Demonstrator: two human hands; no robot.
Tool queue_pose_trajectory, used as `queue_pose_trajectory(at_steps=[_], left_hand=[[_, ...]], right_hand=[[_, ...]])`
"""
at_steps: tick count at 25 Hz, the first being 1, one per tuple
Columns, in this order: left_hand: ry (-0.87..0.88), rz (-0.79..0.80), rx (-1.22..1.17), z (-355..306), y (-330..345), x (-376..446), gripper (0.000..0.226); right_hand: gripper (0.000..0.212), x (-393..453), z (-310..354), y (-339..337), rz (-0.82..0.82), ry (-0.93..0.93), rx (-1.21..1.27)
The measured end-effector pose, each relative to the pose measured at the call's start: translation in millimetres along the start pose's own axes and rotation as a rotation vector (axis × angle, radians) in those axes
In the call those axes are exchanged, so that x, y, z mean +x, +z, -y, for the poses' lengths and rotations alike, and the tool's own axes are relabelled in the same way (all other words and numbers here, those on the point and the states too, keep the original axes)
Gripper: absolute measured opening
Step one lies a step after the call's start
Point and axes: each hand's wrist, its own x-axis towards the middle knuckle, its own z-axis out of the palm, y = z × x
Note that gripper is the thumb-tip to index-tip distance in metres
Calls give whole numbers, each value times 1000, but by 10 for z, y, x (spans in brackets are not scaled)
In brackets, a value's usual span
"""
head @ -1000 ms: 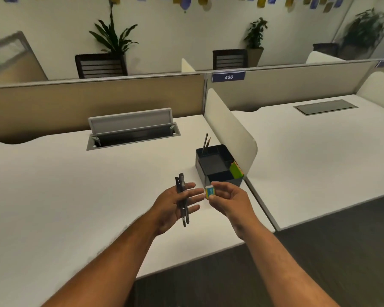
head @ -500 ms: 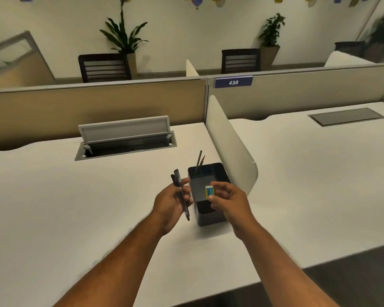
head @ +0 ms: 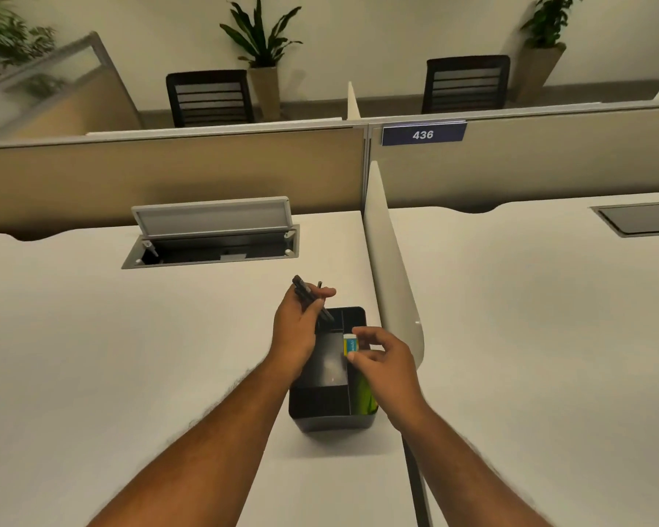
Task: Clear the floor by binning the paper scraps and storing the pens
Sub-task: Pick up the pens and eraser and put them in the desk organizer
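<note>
A black desk organizer with several compartments stands on the white desk, close to the curved divider. My left hand grips two dark pens, their tips slanting down into the organizer's far left compartment. My right hand pinches a small white, blue and yellow eraser over the organizer's right side. Green sticky notes stand in the right compartment, partly hidden by my right wrist.
An open cable hatch with a raised grey lid sits at the back of the desk. A white curved divider separates the neighbouring desk. Beige partitions with a "436" label, two dark chairs and potted plants stand beyond.
Both hands have moved forward over the organizer, and the view now looks down into it. The pens have tilted so their tips dip into the back compartment. The eraser stays pinched.
</note>
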Motion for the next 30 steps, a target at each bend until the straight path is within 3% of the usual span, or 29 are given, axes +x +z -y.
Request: queue_pose_trajectory(at_steps=[7,11,17,20,30], left_hand=[[219,-106,314,120,104,138,19],[218,-107,409,103,91,166,18],[253,-86,824,131,32,152,15],[280,-87,865,147,40,165,17],[287,-10,885,72,-124,59,62]], right_hand=[[36,32,-113,-46,108,-71,-134],[38,31,-113,-60,129,-86,-136],[49,-21,-72,-93,154,-68,-107],[47,-44,-94,-100,163,-82,-125],[47,-112,-130,-100,250,-152,-290]])
